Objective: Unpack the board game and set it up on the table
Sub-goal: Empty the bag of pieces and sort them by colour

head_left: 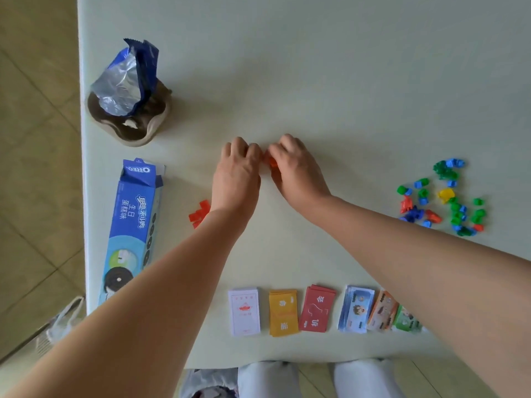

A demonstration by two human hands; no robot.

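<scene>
Centrally, right hand [298,170] pinches an orange piece [273,162]; left hand [237,173] meets it, fingers curled, grip undeterminable; blue box [129,225] at 9 o'clock reads "OREO"; card stacks [316,308] at 6 o'clock; loose coloured pieces [444,195] at 3 o'clock.

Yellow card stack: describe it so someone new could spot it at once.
Along the table's near edge lies a row of stacks. The yellow card stack is second from left, between the white stack and the red stack; the only yellow stack.

Fingers of the left hand [237,173] and right hand [298,170] hid most of an orange piece [273,162]; the right forearm [416,254] overlapped the green notes [405,320].
</scene>
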